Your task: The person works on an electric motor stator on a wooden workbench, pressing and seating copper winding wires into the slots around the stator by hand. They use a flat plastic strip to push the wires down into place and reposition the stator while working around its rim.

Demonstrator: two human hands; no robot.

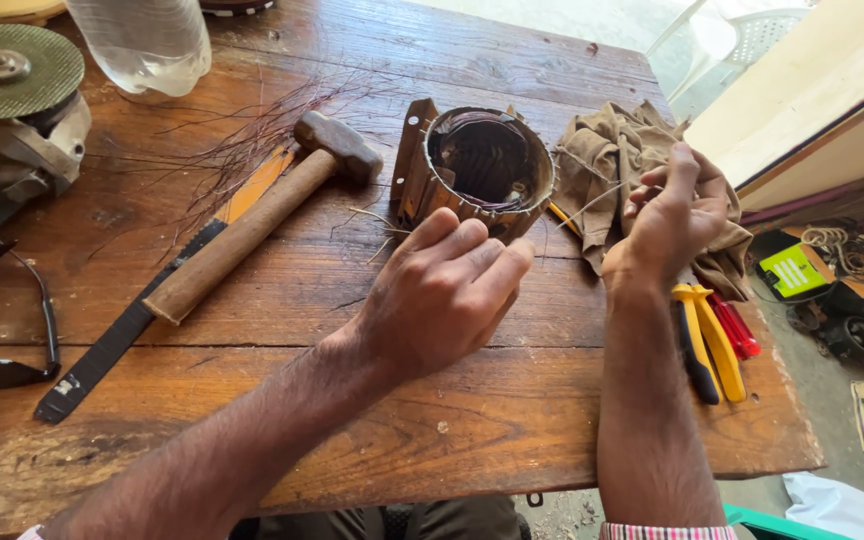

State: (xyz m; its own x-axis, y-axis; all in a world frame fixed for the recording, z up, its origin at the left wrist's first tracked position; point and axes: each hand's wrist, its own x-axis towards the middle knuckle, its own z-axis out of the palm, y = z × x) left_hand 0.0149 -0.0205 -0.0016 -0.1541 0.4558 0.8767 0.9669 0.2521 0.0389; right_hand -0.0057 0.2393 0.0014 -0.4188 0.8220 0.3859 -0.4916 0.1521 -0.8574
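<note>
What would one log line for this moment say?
left hand: fingers at motor stator rim | right hand: pinching thin wire over cloth | hammer, pliers idle on table

The table (pixel 352 300) is worn, scratched matt wood, the hammer (pixel 252 225) has a rough wooden handle and dull metal head, the stator (pixel 477 165) at twelve o'clock shows rusty metal with glossy copper wire, the cloth (pixel 612 160) is coarse, and the pliers (pixel 707 340) have smooth plastic grips.
</note>
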